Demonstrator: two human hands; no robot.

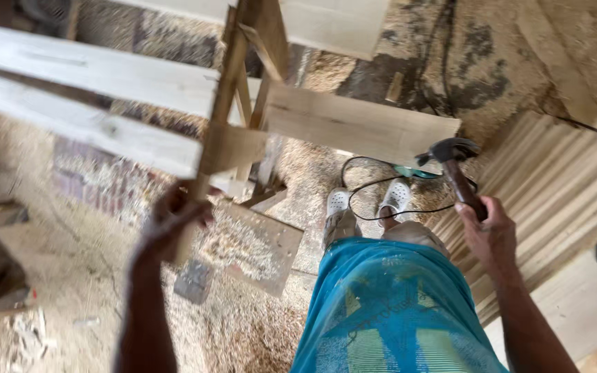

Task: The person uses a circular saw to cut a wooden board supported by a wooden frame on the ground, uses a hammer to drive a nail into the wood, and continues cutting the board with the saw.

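Head view. Right hand (488, 231), at 4 o'clock, closed around the handle of a hammer (459, 166) whose steel head points toward 12 o'clock. Left hand (171, 221), at 8 o'clock, wrapped around the lower end of a slanted wooden strut (219, 117) of a plank frame (354, 124) spanning 10 to 2 o'clock. Between the hands, white shoes (367, 200) and a looped black cable (409, 207); beneath, a sawdust-covered floor (91, 262). At 3 o'clock, stacked boards (561, 186).

frame (222, 148): pale raw wood, matt, rough-sawn | hammer (459, 173): dull dark metal head, brown wooden handle | floor (257, 331): loose sawdust | shirt (388, 311): turquoise cloth
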